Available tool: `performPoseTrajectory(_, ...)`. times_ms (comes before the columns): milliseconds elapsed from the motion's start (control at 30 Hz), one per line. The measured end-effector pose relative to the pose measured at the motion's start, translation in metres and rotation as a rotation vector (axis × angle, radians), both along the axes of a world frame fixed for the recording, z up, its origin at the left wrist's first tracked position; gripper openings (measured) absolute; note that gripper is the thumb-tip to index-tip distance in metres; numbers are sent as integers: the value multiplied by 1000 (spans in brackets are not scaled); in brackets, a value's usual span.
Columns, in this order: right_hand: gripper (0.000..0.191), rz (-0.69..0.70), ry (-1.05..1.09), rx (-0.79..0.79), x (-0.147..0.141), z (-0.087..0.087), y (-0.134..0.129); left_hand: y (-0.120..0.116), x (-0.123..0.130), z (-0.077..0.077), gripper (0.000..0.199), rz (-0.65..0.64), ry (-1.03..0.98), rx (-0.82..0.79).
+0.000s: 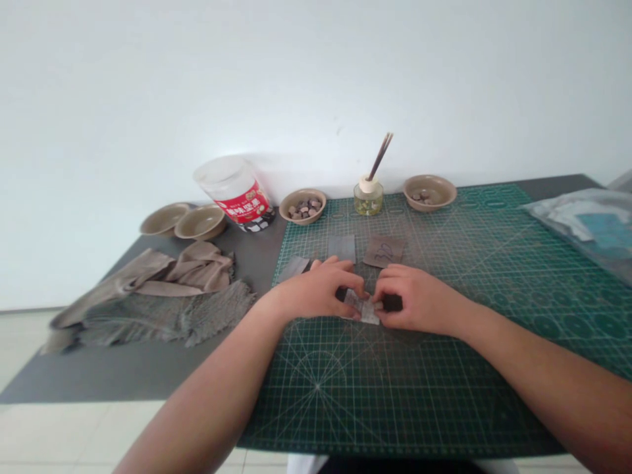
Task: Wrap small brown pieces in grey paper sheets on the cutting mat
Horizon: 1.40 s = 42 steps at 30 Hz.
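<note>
A small pale grey cloth piece (369,312) lies on the green cutting mat (395,382), between my two hands. At its left side my left hand (320,286) is closed, thumb and fingertips bent together onto the cloth. My right hand (419,296) pinches the cloth's right edge from the other side. Something small and pale shows at the fingertips, too small to name. Just beyond are a grey cloth square (342,249), a brown cloth square (384,251) with a dark written mark, and another grey piece (293,268) partly behind my left hand.
At the back stand a bowl of small brownish pieces (296,217), a reed diffuser (368,201), a bowl with few pieces (429,205) and a red-labelled plastic tub (244,201). Left are two bowls (202,230) and crumpled cloths (172,289); right, a plastic bag (592,224).
</note>
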State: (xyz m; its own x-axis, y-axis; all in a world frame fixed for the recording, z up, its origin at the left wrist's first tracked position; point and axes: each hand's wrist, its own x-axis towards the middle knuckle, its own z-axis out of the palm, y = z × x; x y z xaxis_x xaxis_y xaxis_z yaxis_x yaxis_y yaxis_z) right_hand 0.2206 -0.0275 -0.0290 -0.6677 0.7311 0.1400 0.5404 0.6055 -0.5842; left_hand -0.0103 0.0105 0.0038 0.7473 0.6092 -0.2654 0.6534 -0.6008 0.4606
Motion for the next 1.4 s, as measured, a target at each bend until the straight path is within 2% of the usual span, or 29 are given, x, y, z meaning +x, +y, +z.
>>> performPoseTrajectory(200,7,46,16,-45,2,-2,-2,0,-1,-2,26,6,0,3)
performPoseTrajectory(467,7,60,-1,-23,1,0,-1,0,-1,-2,25,4,1,-11)
performPoseTrajectory(600,8,0,-20,13,1,-1,-1,0,-1,0,27,2,-7,-24)
performPoseTrajectory(700,9,47,-14,6,1,0,-1,0,-1,0,26,7,0,-20)
performPoseTrajectory(833,9,5,-32,25,-1,0,-2,0,-1,-1,27,7,5,-16)
performPoseTrajectory(967,8,47,-32,20,-2,-1,-3,0,-1,-1,25,9,4,-22)
performPoseTrajectory(1133,10,-68,-57,48,1,-3,1,1,-1,-2,28,2,-9,-29)
performPoseTrajectory(1267,10,-103,-61,39,1,-2,-1,1,-1,-2,30,3,-7,-21)
performPoseTrajectory(1400,10,-10,-40,26,-1,-1,-4,1,-1,-2,26,4,-8,-9)
